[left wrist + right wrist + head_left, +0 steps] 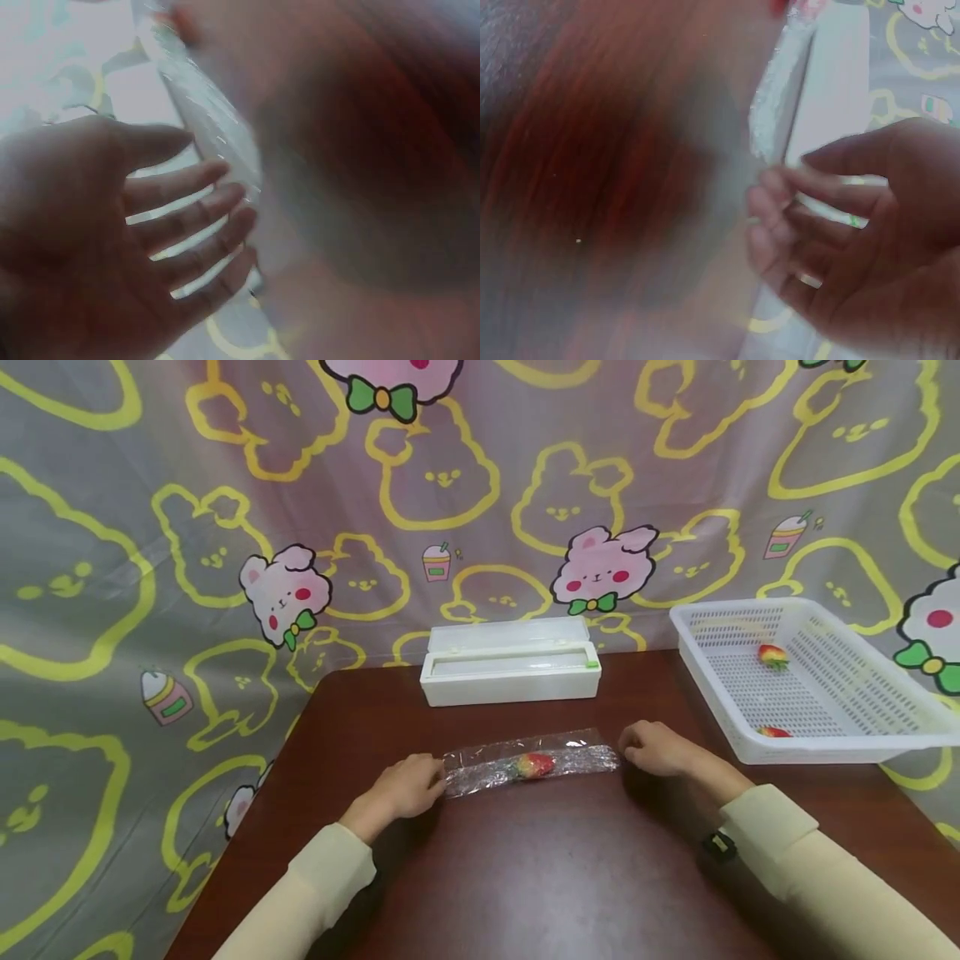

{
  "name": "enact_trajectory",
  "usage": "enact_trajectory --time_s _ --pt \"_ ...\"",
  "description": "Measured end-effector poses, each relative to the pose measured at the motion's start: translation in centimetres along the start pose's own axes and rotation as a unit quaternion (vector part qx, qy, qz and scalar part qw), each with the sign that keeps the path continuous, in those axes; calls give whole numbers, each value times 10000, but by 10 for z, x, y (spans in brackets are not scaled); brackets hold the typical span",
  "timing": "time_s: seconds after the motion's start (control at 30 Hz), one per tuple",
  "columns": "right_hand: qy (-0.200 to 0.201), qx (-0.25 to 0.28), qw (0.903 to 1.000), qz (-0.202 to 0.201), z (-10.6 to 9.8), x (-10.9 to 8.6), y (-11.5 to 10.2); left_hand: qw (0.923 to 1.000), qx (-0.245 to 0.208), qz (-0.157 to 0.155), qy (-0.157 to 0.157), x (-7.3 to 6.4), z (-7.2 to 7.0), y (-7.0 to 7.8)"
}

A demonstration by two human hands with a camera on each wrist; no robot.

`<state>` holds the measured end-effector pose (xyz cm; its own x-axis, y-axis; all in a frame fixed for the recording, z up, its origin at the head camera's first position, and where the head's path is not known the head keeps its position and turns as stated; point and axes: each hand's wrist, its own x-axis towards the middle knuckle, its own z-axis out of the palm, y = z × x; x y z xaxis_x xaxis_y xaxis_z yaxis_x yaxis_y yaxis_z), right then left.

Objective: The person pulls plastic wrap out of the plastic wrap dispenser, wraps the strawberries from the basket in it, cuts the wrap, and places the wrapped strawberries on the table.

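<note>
A strawberry (536, 766) lies on a strip of clear plastic wrap (480, 770), which is partly folded and bunched along its length on the table. At the strip's left end, my left hand (411, 785) touches or nearly touches the film, its fingers relaxed and slightly spread in the left wrist view. My right hand (662, 749) is at the right end of the wrap (771, 112), fingers loosely curled. Thumb and index finger stand apart in the right wrist view, and no film shows between them. Both wrist views are blurred.
Behind the wrap stands a white plastic wrap dispenser (512, 690), lid raised, with a green slider (592, 665). A white perforated basket (716, 693) at the right holds two strawberries (772, 656). The brown table (510, 877) meets a patterned curtain (480, 518) at the back.
</note>
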<state>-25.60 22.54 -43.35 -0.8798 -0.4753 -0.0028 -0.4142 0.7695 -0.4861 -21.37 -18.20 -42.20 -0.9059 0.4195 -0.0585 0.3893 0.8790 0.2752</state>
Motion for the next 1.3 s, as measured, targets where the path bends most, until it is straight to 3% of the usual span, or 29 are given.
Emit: enact_trajectory --time_s 0.17,0.3,0.43,0.53,0.6,0.67,0.83,0.97,1.13,1.3 --pt "-63 -646 9952 -738 10 3 -16 9964 263 790 139 13 10 25" --pt "-83 -1664 9788 -1195 26 12 -27 9886 827 1246 167 26 26 38" --pt "369 -2410 9596 -1405 38 21 -29 9856 1071 1196 525 33 35 36" --pt "596 -2605 9534 -1398 42 22 -26 9871 921 1053 776 34 36 29" --pt "673 -2518 9550 -1413 42 20 -23 9893 661 993 837 32 35 23" --pt "634 -2226 9630 -1377 39 16 -21 9903 359 982 911 30 32 18" --pt "174 -952 9882 -1189 22 7 -17 9901 -363 981 932 27 22 7" --pt "-117 -201 9960 -862 6 7 -16 9889 -588 1025 898 31 15 2" --pt "-67 -28 9980 -627 2 16 -10 9906 -723 905 729 45 11 -2" --pt "-6 -98 9994 -322 10 25 -5 9965 -555 473 402 58 15 -5"
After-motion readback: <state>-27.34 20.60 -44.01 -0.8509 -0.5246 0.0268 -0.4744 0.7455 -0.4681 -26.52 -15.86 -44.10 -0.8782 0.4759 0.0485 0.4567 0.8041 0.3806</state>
